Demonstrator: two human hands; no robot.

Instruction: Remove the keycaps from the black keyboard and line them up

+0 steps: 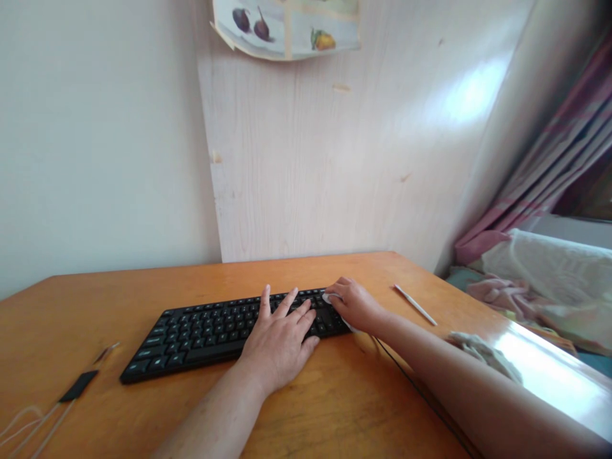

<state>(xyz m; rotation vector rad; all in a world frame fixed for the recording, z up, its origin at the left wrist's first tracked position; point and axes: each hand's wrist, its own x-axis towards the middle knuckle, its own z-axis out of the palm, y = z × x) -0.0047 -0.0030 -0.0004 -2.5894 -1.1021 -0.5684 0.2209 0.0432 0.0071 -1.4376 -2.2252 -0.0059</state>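
Observation:
A black keyboard (205, 331) lies at a slant on the orange-brown wooden table. Across its right-hand keys rests my left hand (282, 338), palm down with the fingers spread. My right hand (354, 304) is closed over a small white wipe or cloth (331, 298) and presses it on the keyboard's far right end. Part of the white material shows at the fingertips and below the palm; the rest is hidden under the hand. A dark cable (406, 376) runs from near the keyboard's right end toward me, partly behind my right forearm.
A thin white stick, perhaps a pen or swab, (415, 305) lies right of my right hand. Beyond my forearm sits a crumpled greyish cloth (485, 354). At left are thin wires with a black piece (79, 386). The wooden table (373, 414) meets a pale board behind.

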